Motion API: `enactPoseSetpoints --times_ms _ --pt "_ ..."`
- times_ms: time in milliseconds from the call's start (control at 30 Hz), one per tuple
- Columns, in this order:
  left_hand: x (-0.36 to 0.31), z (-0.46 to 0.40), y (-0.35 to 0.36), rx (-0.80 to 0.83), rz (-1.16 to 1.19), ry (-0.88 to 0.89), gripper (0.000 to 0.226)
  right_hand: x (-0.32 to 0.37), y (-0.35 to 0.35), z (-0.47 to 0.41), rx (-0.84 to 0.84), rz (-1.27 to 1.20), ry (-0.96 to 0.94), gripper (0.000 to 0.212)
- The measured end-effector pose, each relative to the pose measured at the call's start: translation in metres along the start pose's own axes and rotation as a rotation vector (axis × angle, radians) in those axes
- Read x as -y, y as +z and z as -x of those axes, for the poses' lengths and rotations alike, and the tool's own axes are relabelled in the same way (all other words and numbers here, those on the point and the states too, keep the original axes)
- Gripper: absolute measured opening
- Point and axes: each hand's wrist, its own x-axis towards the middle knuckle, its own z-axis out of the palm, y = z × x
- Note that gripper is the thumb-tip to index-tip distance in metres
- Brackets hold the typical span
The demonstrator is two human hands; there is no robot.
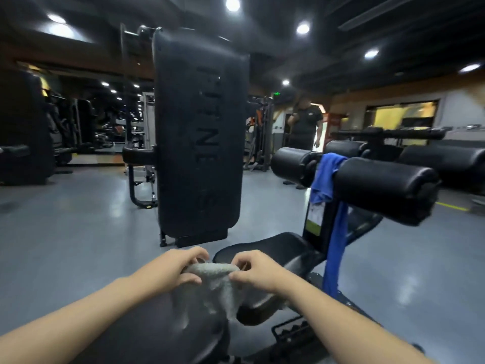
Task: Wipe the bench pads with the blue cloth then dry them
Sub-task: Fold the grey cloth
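A grey fluffy cloth is stretched between my two hands above the black seat pad. My left hand grips its left end and my right hand pinches its right end; the rest hangs down. The blue cloth is draped over the bar between the black roller pads at the right and hangs down past the seat. A tall black back pad stands upright ahead of me. Another black pad lies under my forearms.
A person in dark clothes stands at the back right. More roller pads and gym machines line the sides. The grey floor spreads to the left and right of the bench.
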Motion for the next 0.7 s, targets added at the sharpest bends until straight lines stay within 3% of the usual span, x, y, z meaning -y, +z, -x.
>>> enactPoseSetpoints --times_ms 333,500,700 --pt "-0.112 -0.129 -0.035 -0.016 0.112 0.126 0.009 -0.034 -0.166 0.054 -0.224 0.196 0.097 0.008" --pt "-0.160 -0.190 -0.047 -0.092 0.098 0.188 0.005 -0.048 -0.228 0.075 -0.333 0.239 0.114 0.002" --pt "-0.210 -0.252 -0.063 -0.210 0.131 0.264 0.003 -0.056 -0.300 0.083 -0.467 0.335 0.098 0.009"
